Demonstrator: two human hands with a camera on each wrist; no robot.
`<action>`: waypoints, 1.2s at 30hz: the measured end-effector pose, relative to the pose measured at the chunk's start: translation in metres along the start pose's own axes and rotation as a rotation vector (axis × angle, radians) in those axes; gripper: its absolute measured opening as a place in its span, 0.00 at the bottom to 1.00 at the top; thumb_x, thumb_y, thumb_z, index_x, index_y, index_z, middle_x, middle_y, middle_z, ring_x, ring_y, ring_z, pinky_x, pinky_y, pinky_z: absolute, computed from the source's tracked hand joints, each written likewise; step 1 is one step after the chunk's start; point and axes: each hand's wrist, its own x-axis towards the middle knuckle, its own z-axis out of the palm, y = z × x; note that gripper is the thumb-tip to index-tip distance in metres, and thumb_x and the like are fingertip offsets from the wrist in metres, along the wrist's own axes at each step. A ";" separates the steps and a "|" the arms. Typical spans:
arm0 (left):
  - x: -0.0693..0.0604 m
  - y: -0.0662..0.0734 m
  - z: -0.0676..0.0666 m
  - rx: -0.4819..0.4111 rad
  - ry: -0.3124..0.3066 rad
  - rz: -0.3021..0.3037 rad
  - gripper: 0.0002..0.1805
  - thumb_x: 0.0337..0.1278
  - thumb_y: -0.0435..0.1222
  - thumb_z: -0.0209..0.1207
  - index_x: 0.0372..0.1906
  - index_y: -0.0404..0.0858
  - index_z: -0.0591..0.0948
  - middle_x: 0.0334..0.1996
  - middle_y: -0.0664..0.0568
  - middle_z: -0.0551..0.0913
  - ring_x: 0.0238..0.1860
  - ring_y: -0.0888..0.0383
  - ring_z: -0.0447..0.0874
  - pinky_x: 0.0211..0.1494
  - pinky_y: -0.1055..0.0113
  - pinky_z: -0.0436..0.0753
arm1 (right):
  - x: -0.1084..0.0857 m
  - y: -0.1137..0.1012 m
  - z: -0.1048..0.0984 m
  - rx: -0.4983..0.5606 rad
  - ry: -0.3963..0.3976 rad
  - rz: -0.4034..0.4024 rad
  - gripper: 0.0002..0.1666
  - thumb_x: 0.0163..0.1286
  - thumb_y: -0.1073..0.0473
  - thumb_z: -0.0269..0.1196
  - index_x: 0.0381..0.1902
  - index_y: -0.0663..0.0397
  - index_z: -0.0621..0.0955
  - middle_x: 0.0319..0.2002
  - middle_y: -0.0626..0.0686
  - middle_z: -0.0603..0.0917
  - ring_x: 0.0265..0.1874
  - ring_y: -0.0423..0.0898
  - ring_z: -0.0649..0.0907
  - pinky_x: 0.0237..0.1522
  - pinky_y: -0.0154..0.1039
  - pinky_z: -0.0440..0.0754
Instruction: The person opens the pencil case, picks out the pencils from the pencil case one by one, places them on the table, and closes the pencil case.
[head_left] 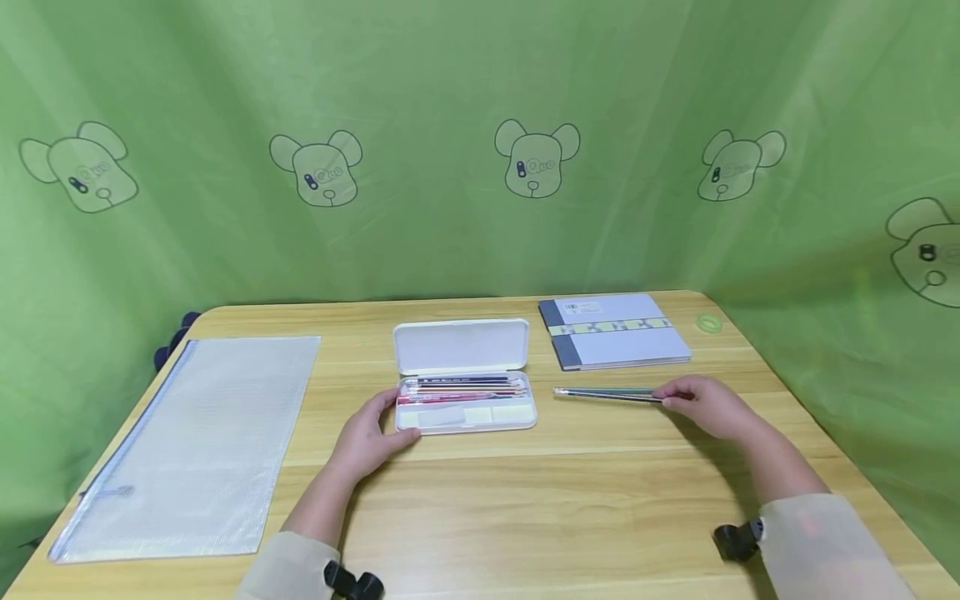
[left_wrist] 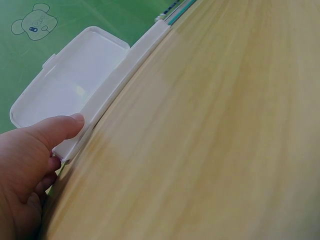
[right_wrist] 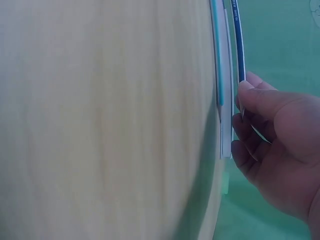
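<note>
A white plastic pencil case (head_left: 462, 348) lies with its lid raised, several pencils (head_left: 465, 383) in its tray. My left hand (head_left: 366, 439) grips its left end, thumb (left_wrist: 65, 127) along the front wall and the other fingers around the side. Over to the right, my right hand (head_left: 707, 407) pinches a dark blue pencil (right_wrist: 240, 50) near its tip, between thumb and fingers. A teal pencil (right_wrist: 218, 60) lies beside it on the table, apart from the fingers in the right wrist view. The dark pencil's other end points toward the case.
A lavender notebook (head_left: 622, 346) with a dark spine and patterned band lies behind the right hand. Near the right back edge is a pale green tape roll (head_left: 708, 323). A translucent zip pouch (head_left: 195, 450) covers the table's left side. Green curtain (head_left: 450, 250) surrounds the wooden table (head_left: 540, 517).
</note>
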 end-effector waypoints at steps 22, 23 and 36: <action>0.000 0.000 0.000 -0.002 -0.002 -0.012 0.43 0.50 0.46 0.70 0.71 0.37 0.67 0.70 0.42 0.71 0.73 0.42 0.63 0.77 0.45 0.62 | 0.010 0.013 0.007 -0.027 -0.055 0.057 0.11 0.70 0.62 0.60 0.45 0.60 0.85 0.47 0.66 0.85 0.51 0.67 0.80 0.52 0.63 0.78; 0.000 0.000 0.000 -0.005 -0.003 -0.015 0.43 0.50 0.46 0.70 0.71 0.37 0.67 0.70 0.42 0.70 0.73 0.42 0.63 0.77 0.46 0.61 | 0.010 0.013 0.007 -0.029 -0.055 0.057 0.11 0.70 0.62 0.60 0.45 0.60 0.85 0.47 0.66 0.85 0.52 0.67 0.80 0.52 0.63 0.78; 0.000 0.000 0.000 -0.002 -0.005 -0.016 0.44 0.51 0.47 0.70 0.71 0.36 0.66 0.70 0.42 0.70 0.73 0.41 0.63 0.77 0.45 0.61 | 0.007 0.004 0.007 0.013 -0.007 0.067 0.16 0.69 0.58 0.62 0.49 0.61 0.84 0.49 0.66 0.84 0.51 0.64 0.80 0.52 0.59 0.80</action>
